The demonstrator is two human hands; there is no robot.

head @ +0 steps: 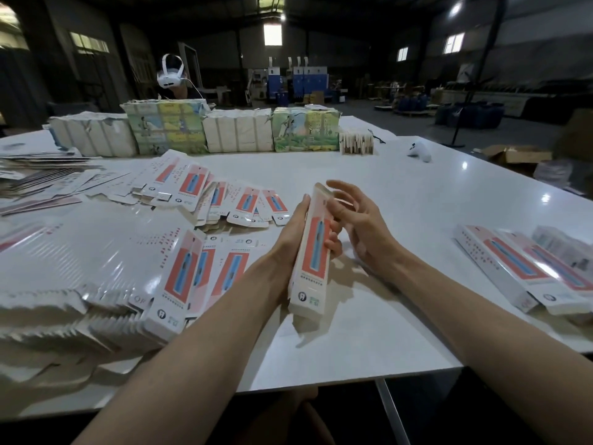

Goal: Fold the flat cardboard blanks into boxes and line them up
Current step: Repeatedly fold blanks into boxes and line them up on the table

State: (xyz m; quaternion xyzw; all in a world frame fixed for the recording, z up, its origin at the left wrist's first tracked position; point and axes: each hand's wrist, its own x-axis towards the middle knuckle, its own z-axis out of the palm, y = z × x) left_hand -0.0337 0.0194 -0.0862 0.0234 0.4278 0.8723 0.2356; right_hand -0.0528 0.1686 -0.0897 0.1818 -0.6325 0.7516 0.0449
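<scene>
- White table is carrying everything, and its near edge is running under both forearms.
- flat blanks are lying fanned in a thick overlapping stack at near left. The rightmost ones are showing red-and-blue printed panels face up.
- folded box is sitting centre frame, long and narrow, tilted with its far end raised. Its near end is hanging close to the table; cannot tell if it is touching.
- left hand is gripping the folded box from its left side. The thumb is lying along the edge, and the fingertips are curling round and showing on the box's right side.
- right hand is hanging just right of the box's far end, fingers spread and loosely bent, gripping nothing. Cannot tell if it is brushing the top flap.
- finished boxes are lying side by side at the right edge, touching each other and well apart from both hands.
- loose blanks are lying scattered and overlapping mid-table, beyond the left hand.
- wrapped bundles are standing in a row across the far side, some white and some with pictures.
- white controller is lying alone at far right of the table.
- second person is sitting behind the bundles, wearing a white headset.
</scene>
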